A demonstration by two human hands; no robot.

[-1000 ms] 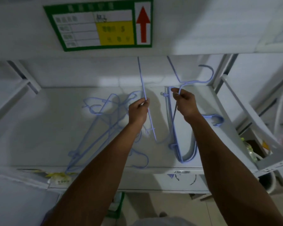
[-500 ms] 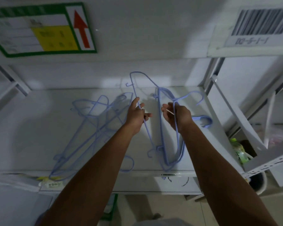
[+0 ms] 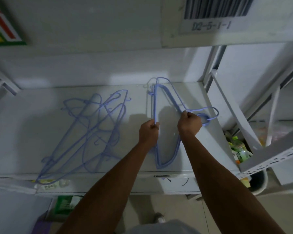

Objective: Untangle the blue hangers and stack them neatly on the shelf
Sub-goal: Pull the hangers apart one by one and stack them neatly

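A tangled heap of blue hangers lies on the left half of the white shelf. On the right half, a blue hanger lies over a neat stack of hangers, its hook pointing right. My left hand is closed on the hanger's straight bar. My right hand is closed on its neck, where the hook starts.
An upper shelf board with a barcode label and a green-framed sign hangs overhead. A shelf upright stands at the right. Beyond it are a bin with bottles and a slanted perforated metal rail.
The hanger I held up between my hands has been lowered flat onto the right-hand stack. Both hands moved right and down with it; the view shifted right.
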